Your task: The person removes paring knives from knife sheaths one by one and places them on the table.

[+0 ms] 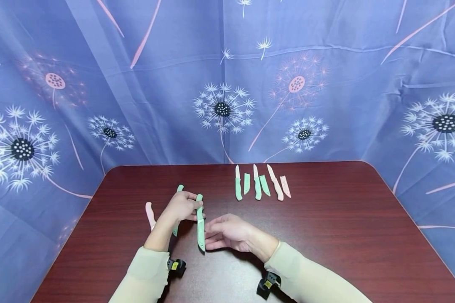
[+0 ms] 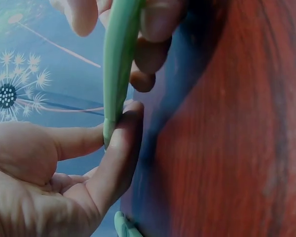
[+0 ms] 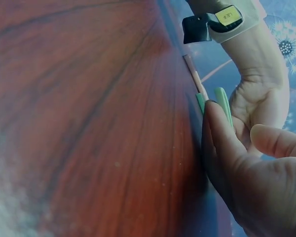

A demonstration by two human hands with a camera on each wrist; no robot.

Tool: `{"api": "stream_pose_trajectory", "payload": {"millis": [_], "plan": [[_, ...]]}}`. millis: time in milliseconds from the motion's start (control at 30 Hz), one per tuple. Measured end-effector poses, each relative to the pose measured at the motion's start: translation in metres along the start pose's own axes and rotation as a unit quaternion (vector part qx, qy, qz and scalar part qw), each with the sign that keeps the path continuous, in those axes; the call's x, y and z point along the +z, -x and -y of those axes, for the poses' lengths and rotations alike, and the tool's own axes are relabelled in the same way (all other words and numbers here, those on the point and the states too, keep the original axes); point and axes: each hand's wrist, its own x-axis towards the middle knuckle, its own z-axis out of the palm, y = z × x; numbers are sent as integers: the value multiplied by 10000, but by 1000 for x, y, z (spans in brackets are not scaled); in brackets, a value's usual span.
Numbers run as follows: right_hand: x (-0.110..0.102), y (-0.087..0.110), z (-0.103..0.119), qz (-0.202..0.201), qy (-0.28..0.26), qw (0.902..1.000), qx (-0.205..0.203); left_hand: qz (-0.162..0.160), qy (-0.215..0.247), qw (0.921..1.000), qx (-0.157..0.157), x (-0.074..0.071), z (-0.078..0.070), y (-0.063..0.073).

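Note:
My left hand (image 1: 183,206) pinches the handle of a green knife (image 1: 200,227) between thumb and fingers. A green sheath covers its blade, and the dark tip points toward me. Beside the sheath is my right hand (image 1: 231,233), its fingers extended and the thumb apart from them. In the left wrist view, the right fingers (image 2: 158,22) overlap the knife's far part. A second green knife (image 1: 175,230) lies on the table, partly hidden behind the left hand. Left of that hand is a pink knife (image 1: 150,213), its lower part covered by the forearm.
At the back of the dark red wooden table (image 1: 326,235) lie two green-handled knives (image 1: 238,185) (image 1: 257,185) and a pink-handled knife (image 1: 276,185), white blades bare. Green sheaths (image 1: 247,183) (image 1: 265,185) and a pink sheath (image 1: 285,186) lie beside them. A blue dandelion-print curtain (image 1: 167,105) hangs behind.

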Motion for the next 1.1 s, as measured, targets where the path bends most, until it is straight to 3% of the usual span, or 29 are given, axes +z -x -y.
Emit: {"api": "stream_pose_trajectory", "payload": {"millis": [300,633,1100], "plan": [[-6,4,3,-296,-7,9992,-279,-43,562,9979,323,3,-6,1],[-17,13,13,-498,248,9974,-449,-294,887,9938,595,16,-16,-1],[-41,33,29,-893,865,9887,-832,-494,986,9900,884,33,-31,1]]}}
